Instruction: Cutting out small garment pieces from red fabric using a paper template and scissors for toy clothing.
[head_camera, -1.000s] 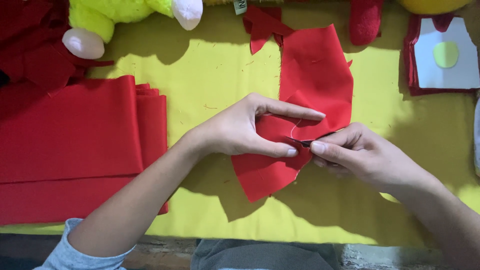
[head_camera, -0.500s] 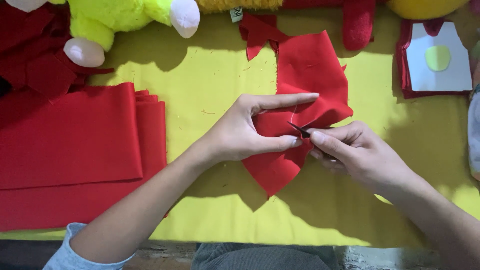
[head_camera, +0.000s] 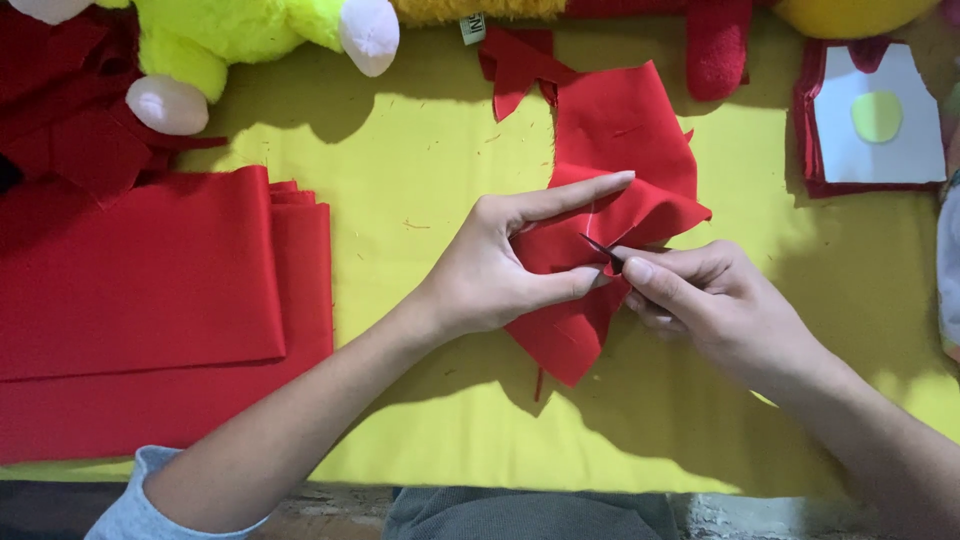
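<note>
A crumpled piece of red cloth (head_camera: 620, 140) lies in the middle of a yellow table cover (head_camera: 420, 170). My left hand (head_camera: 505, 265) pinches a fold of it between thumb and fingers, the index finger stretched out over the cloth. My right hand (head_camera: 705, 300) meets it from the right and holds a small dark pointed thing (head_camera: 603, 251) against the same fold, between thumb and forefinger. What that thing is, I cannot tell.
A stack of folded red cloth (head_camera: 150, 300) fills the left side. A yellow-green plush toy with white paws (head_camera: 240, 40) lies at the top left. At the top right sits a white square with a pale green disc (head_camera: 878, 120) on red pieces.
The cloth has been gathered up and bunched more between the hands. Both hands stay at the same fold, shifted slightly upward.
</note>
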